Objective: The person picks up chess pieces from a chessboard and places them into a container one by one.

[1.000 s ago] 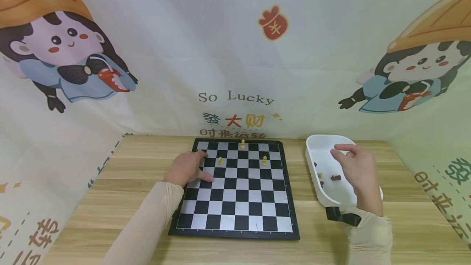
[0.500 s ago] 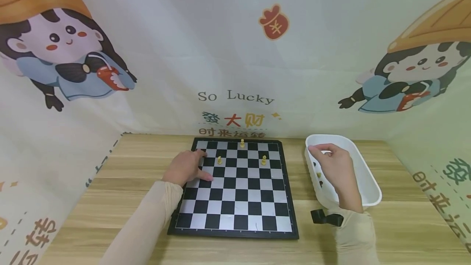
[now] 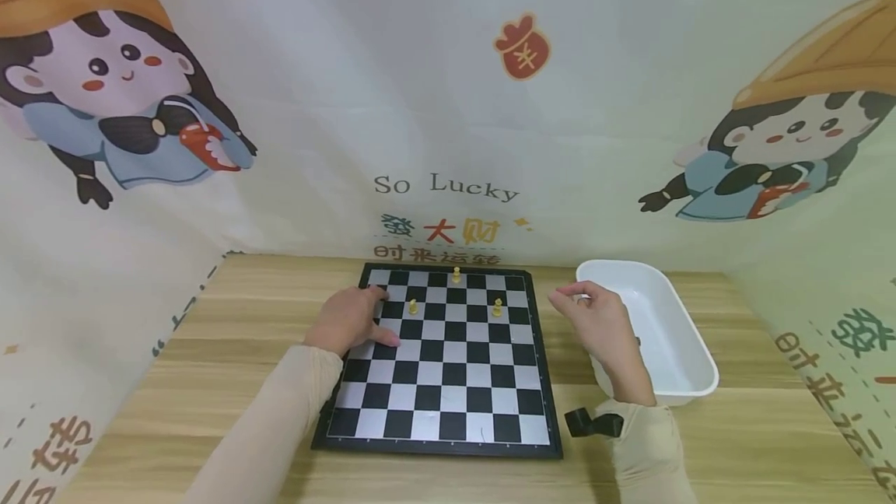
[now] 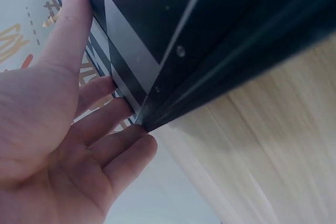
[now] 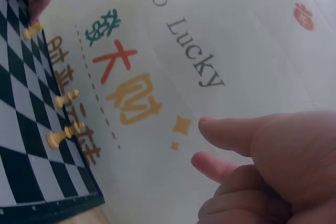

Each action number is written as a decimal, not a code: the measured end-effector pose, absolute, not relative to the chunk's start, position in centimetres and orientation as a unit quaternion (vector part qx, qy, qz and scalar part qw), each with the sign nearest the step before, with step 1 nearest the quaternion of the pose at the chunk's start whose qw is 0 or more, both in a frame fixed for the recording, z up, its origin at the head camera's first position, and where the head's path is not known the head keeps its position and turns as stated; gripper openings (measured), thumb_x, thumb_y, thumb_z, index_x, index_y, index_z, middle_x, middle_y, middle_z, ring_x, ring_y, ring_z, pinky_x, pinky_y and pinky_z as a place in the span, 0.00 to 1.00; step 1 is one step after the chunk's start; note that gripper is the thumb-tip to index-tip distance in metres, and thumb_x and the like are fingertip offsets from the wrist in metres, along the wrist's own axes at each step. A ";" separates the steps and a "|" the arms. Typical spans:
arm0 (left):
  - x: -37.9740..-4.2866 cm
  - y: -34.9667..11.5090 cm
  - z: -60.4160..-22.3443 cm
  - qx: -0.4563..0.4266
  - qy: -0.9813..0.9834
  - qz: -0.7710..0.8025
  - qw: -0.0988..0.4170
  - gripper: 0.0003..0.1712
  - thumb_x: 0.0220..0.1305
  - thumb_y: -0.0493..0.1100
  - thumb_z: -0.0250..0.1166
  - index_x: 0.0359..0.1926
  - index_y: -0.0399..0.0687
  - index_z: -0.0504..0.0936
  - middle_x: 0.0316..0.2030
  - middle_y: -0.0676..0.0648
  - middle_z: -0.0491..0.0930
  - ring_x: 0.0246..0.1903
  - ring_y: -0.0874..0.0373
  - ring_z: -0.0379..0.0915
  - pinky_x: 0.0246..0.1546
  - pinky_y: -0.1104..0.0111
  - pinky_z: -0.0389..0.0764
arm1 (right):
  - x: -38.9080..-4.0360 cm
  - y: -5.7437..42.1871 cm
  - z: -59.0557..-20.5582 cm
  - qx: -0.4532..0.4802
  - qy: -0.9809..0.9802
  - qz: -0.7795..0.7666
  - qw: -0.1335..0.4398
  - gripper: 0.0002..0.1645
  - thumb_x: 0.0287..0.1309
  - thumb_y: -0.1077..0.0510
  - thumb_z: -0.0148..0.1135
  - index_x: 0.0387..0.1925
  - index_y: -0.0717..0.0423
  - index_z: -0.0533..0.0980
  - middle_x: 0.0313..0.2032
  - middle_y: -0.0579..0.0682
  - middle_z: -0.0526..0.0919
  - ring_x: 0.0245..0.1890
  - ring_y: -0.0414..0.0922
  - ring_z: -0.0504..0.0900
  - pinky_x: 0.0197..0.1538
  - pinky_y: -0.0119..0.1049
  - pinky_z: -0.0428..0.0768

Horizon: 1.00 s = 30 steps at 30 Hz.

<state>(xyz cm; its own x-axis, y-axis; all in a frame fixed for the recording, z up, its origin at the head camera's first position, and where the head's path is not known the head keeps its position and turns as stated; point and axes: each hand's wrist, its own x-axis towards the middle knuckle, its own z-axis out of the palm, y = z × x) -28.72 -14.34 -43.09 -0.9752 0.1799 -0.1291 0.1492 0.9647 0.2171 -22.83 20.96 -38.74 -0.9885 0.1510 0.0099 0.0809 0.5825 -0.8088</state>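
A black-and-white chessboard (image 3: 448,372) lies on the table, with three pale yellow chess pieces standing on its far half: a left one (image 3: 413,306), a back one (image 3: 456,274) and a right one (image 3: 498,307). My left hand (image 3: 346,319) rests across the board's left edge, thumb and index finger spread over the squares. In the left wrist view its other fingers touch the board's edge. Between the board and a white tray (image 3: 672,348), over the tray's left rim, hovers my right hand (image 3: 605,333). Its thumb and index finger stand apart in the right wrist view, with nothing visible between them.
A printed cloth backdrop (image 3: 448,99) rises directly behind the wooden table (image 3: 210,348) and along both sides. The tray stands right of the board, and my right forearm and hand hide part of its left side. A black strap (image 3: 593,422) sits at my right wrist.
My right hand has moved left from above the tray towards the board. The left hand stays on the board's left edge, and the three chess pieces keep their squares.
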 end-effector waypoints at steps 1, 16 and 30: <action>-28.7 -14.5 -43.1 0.084 0.989 0.102 0.073 0.57 0.41 0.65 0.81 0.68 0.41 0.75 0.59 0.36 0.83 0.57 0.42 0.80 0.64 0.50 0.79 | -22.8 20.7 -38.8 -0.058 -0.887 0.456 0.038 0.26 0.67 0.41 0.63 0.53 0.56 0.82 0.28 0.49 0.79 0.30 0.45 0.74 0.29 0.32 0.69; -28.8 -14.7 -43.4 0.088 0.989 0.104 0.065 0.56 0.40 0.64 0.82 0.68 0.41 0.75 0.59 0.35 0.82 0.56 0.41 0.80 0.63 0.49 0.79 | -24.3 17.2 -40.4 0.003 -0.868 0.496 -0.006 0.23 0.66 0.49 0.65 0.55 0.61 0.81 0.17 0.41 0.62 0.24 0.42 0.65 0.32 0.33 0.68; -28.5 -14.6 -43.0 0.088 0.989 0.104 0.064 0.56 0.41 0.64 0.81 0.68 0.40 0.75 0.60 0.35 0.82 0.58 0.40 0.79 0.64 0.49 0.79 | -26.3 15.2 -42.0 0.003 -0.890 0.457 0.006 0.21 0.65 0.52 0.67 0.54 0.61 0.81 0.13 0.41 0.62 0.14 0.40 0.61 0.19 0.31 0.61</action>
<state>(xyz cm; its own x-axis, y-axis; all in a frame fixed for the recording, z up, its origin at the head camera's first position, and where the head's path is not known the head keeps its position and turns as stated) -28.49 -14.64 -42.98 -0.9761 0.1878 -0.1091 0.1610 0.9628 0.2169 -26.34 15.20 -41.97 -0.9999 -0.0001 0.0136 -0.0111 0.5828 -0.8126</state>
